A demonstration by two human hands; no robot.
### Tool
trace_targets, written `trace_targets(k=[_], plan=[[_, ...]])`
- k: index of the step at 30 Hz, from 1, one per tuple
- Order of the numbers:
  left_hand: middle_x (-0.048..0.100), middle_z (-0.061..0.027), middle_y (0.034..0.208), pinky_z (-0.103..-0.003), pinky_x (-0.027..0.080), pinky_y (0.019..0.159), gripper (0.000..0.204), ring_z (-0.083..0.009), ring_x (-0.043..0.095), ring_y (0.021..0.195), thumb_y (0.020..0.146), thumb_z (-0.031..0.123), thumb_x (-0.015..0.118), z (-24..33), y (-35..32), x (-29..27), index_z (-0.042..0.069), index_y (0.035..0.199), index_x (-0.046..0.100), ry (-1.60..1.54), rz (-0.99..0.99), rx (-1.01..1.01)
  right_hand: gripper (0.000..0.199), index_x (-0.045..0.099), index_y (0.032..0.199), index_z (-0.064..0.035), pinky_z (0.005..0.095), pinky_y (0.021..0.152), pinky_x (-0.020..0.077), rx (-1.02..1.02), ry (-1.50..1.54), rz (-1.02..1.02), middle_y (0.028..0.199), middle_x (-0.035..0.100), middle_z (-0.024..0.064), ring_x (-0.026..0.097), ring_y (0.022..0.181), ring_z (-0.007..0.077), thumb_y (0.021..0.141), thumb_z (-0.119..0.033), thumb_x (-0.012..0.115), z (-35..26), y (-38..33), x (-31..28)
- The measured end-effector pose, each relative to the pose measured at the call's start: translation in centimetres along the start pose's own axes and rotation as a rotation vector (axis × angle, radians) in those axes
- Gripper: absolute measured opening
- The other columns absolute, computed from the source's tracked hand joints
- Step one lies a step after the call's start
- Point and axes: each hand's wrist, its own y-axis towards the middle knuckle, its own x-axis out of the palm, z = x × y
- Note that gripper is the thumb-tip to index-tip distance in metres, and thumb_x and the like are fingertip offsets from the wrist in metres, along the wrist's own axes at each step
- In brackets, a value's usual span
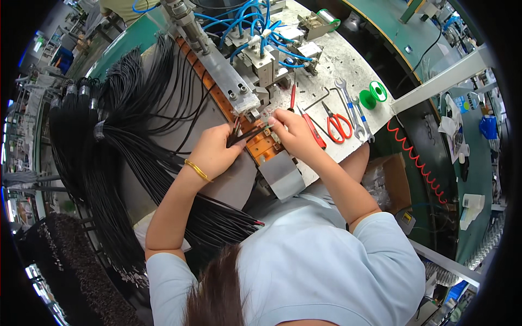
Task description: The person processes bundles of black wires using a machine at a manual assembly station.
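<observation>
My left hand [215, 149] grips a few black wires [246, 133] that point toward the orange fixture block [262, 146]. A gold bangle sits on that wrist. My right hand [291, 130] pinches the wire ends at the edge of the orange block, just below the metal clamp bar [231, 81] of the machine. Both hands meet over the block, fingertips almost touching. A large bundle of black wires [136, 157] fans out from a taped tie on the left and runs down past my left arm.
Blue air hoses and metal cylinders [261, 38] stand behind the fixture. Red-handled scissors [338, 124], wrenches [350, 106], a red-handled screwdriver [312, 127] and a green solder spool [374, 95] lie on the grey tabletop to the right. A red coiled hose [418, 163] hangs beyond the table edge.
</observation>
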Motion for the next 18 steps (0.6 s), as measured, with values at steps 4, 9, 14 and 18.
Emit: trace_targets(k=[4, 9, 14, 18], plan=[[0.063, -0.0054, 0.071, -0.029, 0.045, 0.06, 0.021, -0.0087, 0.055, 0.064, 0.084, 0.019, 0.067, -1.3, 0.7, 1.0, -0.002, 0.087, 0.064, 0.289, 0.171, 0.144, 0.024, 0.05, 0.076, 0.0012, 0.0306, 0.061, 0.0393, 0.052, 0.024, -0.003, 0.064, 0.05, 0.0086, 0.048, 0.06, 0.0155, 0.089, -0.018, 0.057, 0.6, 0.2, 0.3], [0.062, -0.0028, 0.066, -0.027, 0.043, 0.056, 0.021, -0.0067, 0.053, 0.06, 0.085, 0.021, 0.067, -1.1, 0.6, 0.1, 0.0, 0.085, 0.066, -0.338, 0.006, 0.077, 0.014, 0.056, 0.08, -0.0018, 0.0355, 0.071, 0.0403, -0.189, -0.416, 0.133, 0.073, 0.058, 0.0092, 0.054, 0.067, 0.0235, 0.084, -0.014, 0.062, -1.9, -0.6, -0.5], [0.062, 0.0, 0.064, -0.024, 0.041, 0.054, 0.021, -0.0047, 0.051, 0.057, 0.086, 0.022, 0.066, 0.6, 0.0, -0.4, 0.002, 0.083, 0.067, -0.287, -0.138, -0.014, 0.009, 0.06, 0.085, -0.0044, 0.038, 0.077, 0.0399, -0.49, -0.252, 0.112, 0.08, 0.059, 0.0087, 0.057, 0.077, 0.0247, 0.082, -0.011, 0.065, -3.4, -0.6, 0.6], [0.062, 0.0006, 0.065, -0.024, 0.041, 0.054, 0.019, -0.0045, 0.051, 0.058, 0.087, 0.021, 0.065, 0.8, -0.2, -0.7, 0.002, 0.083, 0.067, -0.25, -0.159, -0.007, 0.01, 0.061, 0.089, -0.0043, 0.0363, 0.078, 0.0409, -0.375, -0.069, -0.012, 0.084, 0.06, 0.0097, 0.057, 0.084, 0.0257, 0.081, -0.009, 0.065, -3.4, -0.7, 0.3]])
